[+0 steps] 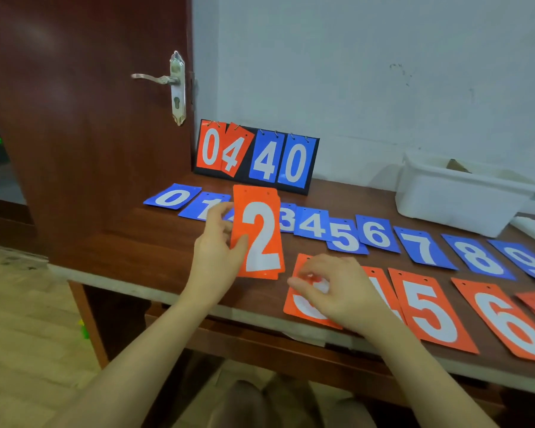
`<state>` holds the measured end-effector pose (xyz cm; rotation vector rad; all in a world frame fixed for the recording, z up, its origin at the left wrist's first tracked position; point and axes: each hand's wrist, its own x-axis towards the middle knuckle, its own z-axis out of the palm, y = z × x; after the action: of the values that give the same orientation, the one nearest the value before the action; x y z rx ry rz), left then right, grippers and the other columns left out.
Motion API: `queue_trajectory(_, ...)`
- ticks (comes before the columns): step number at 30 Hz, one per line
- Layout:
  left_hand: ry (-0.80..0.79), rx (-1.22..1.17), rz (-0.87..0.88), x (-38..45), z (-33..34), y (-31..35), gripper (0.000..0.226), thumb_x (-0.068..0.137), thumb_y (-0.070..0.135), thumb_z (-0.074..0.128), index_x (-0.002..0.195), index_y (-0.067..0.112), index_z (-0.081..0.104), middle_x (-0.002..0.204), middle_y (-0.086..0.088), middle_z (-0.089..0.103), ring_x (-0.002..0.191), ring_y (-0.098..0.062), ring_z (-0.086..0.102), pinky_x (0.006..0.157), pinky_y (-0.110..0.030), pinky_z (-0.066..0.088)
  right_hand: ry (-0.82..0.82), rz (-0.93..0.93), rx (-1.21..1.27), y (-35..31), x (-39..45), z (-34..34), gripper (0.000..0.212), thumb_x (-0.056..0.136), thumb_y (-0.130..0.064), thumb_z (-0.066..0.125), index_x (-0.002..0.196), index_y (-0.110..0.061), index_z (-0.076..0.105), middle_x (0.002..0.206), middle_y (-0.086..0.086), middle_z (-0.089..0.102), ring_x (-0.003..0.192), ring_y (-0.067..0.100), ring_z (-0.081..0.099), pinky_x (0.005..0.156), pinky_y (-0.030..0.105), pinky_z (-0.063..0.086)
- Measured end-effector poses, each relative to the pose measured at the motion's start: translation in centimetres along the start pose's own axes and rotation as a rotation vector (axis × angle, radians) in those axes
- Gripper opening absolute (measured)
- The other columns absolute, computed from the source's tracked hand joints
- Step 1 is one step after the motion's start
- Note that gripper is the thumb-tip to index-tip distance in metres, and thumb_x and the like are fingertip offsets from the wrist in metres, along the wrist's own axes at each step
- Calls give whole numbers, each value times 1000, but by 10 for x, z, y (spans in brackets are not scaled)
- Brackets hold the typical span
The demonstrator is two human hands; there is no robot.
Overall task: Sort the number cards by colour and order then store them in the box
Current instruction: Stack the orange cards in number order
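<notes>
— Where are they up to?

— The blue cards (346,233) lie in a row from 0 to 9 across the back of the table (155,242), overlapping a little. The orange row in front is only partly gathered. The left hand (217,251) holds a small stack with the orange 2 (261,233) on top, thumb across the face, fingers behind. It looks like more than one card, though I can't count them.

— And the right?

— The right hand (334,291) is down on the orange 3 (306,307), fingertips curled at its top edge as if pinching it up. I can't tell whether the card has left the table. To its right lie a 4, mostly hidden by that hand, then the orange 5 (426,313), the orange 6 (513,322), and more orange at the frame's edge.

— How would you do this bit well?

— Lift the 3 by the edge near the punch holes, since these cards look slick and flat. Then lay it square on the 2, same way up, so the order holds. Keep the left grip firm; a loose stack could fan out.

— And the box?

— The white box (451,196) sits at the back right against the wall, well apart from both hands. No cards are visible in it yet.

— That scoreboard (257,156)?

— Standing behind the blue row, showing 04 and 40.
</notes>
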<state>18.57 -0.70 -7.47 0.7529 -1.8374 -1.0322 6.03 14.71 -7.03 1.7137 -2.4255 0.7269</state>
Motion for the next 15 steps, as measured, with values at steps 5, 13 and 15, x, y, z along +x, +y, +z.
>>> queue_trajectory(5, -5, 76, -51, -6, 0, 4, 47, 89, 21, 60, 132, 19, 43, 111, 1, 61, 96, -10, 57, 69, -17, 47, -261, -24, -60, 5, -18, 1, 66, 78, -61, 59, 136, -31, 47, 145, -17, 40, 136, 7, 29, 114, 26, 18)
queue_trajectory(13, -1, 144, -73, -21, -15, 9, 53, 89, 25, 59, 138, 20, 39, 125, -2, 59, 110, -17, 58, 75, -24, 48, 145, -129, 175, 4, -23, 9, 26, 89, -34, 54, 98, -22, 74, 98, -10, 73, 91, 7, 64, 94, 35, 46)
queue_trajectory(15, -14, 157, -80, -24, -16, 11, 51, 89, 24, 58, 137, 20, 41, 125, -2, 58, 109, -17, 58, 76, -25, 49, 492, -44, 265, 0, -21, 11, 24, 89, -30, 54, 97, -19, 74, 93, -10, 73, 86, 6, 64, 85, 35, 51)
